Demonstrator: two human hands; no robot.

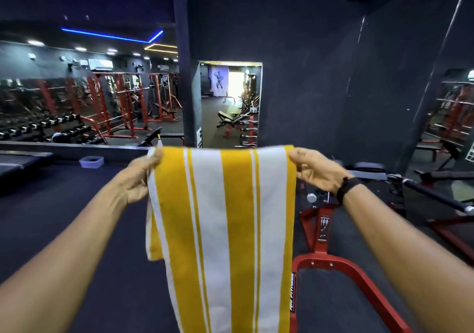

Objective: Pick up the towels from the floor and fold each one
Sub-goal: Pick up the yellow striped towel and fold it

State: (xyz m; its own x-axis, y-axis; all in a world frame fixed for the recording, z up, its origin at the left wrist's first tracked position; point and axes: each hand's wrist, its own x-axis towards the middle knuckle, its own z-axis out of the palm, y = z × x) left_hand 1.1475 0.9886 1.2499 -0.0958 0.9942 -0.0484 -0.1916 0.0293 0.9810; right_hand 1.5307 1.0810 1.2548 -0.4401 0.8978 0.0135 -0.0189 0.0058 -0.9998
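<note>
Head view: we look out over both arms into a dark gym.
Floor, left: dark matting (64, 230) lies open beside our left arm; a small lidded box (91, 162) sits near the raised ledge.
Left hand (139, 176): we pinch the towel's top left corner, fingers curled round the cloth.
Towel (223, 230): yellow-and-white striped, off the floor, top edge taut and level between our hands, hanging straight down past the frame's bottom; a second layer shows at its left edge.
Right hand (316, 171): thumb and fingers pinch the top right corner.
Floor, right: a red machine frame (341, 268) stands just beside the towel's right edge, crowding that side.
</note>
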